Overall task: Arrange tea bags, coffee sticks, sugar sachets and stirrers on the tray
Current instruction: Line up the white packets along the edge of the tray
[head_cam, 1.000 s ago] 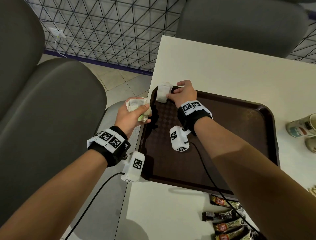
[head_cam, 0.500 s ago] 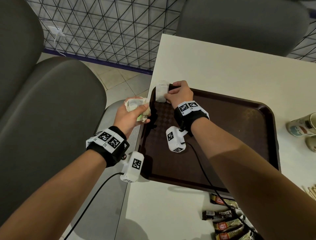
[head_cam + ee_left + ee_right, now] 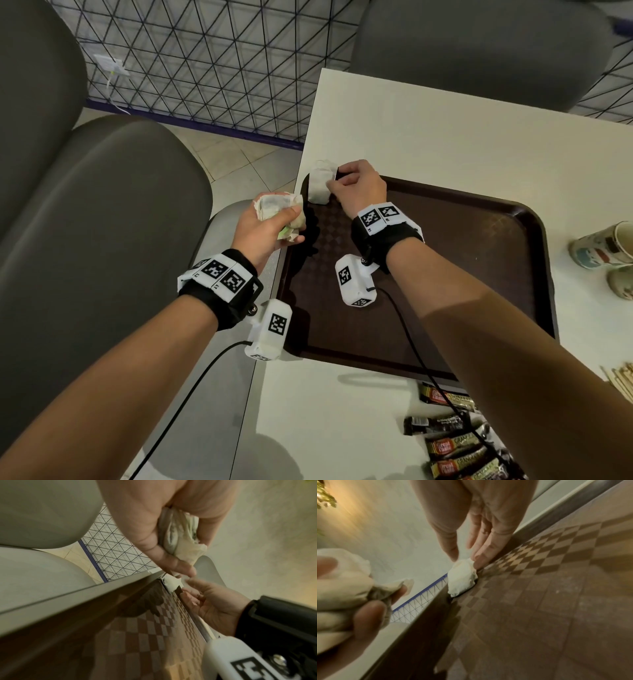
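Grey chairs (image 3: 102, 212), wire-mesh partition (image 3: 212, 68)

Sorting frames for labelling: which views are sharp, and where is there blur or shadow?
Head view: sharp, hand shadow on the tray. Left wrist view: left hand soft, close to the lens. Right wrist view: blurred, though the tea bag is readable.

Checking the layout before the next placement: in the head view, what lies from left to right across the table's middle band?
Left hand gripping a bunch of tea bags → single tea bag at the tray's far-left corner → right hand → bare tray → paper cups.
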A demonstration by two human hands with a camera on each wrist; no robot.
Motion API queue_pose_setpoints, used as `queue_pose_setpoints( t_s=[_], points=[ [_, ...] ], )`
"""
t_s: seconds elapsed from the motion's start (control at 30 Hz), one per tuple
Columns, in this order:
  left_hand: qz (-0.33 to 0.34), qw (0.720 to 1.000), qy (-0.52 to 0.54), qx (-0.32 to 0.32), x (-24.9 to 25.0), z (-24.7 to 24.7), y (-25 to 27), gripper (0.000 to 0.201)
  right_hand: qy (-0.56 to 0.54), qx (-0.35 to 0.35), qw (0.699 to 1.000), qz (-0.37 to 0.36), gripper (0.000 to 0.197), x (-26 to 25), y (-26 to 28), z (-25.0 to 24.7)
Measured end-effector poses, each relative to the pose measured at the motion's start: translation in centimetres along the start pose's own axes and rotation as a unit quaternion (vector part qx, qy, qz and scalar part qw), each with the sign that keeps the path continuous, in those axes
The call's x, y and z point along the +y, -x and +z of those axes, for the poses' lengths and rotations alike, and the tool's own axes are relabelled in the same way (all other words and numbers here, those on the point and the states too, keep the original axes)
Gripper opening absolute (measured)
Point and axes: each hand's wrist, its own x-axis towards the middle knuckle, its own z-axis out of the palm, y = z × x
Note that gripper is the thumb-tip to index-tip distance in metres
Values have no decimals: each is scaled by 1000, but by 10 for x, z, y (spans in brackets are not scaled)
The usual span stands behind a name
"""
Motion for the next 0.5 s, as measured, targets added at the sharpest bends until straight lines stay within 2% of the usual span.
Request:
queue_pose_setpoints(
  t_s=[0.07,0.13,0.23,0.3,0.4,0.5],
  points=[
    [1,1000,5,-1,-1,3,1,15,-24,-47,999,-15,21,-5,7,-4],
    [2,1000,15,-4,-1,6,3,18,-69,-142,988,-1,29,-8,17,-7],
    [-6,999,38,-15,-1,8,5,32,-98,-272,957,12,22,-8,31,-12],
    [-16,999,48,-20,-1,8,6,41,-119,-290,949,11,14,-7,35,-15],
    [-23,998,47,-34,-2,10,9,46,-163,-275,947,23,9,-7,38,-16],
    [-19,997,53,-52,-2,10,12,30,-193,-275,941,31,15,-7,40,-16]
  ],
)
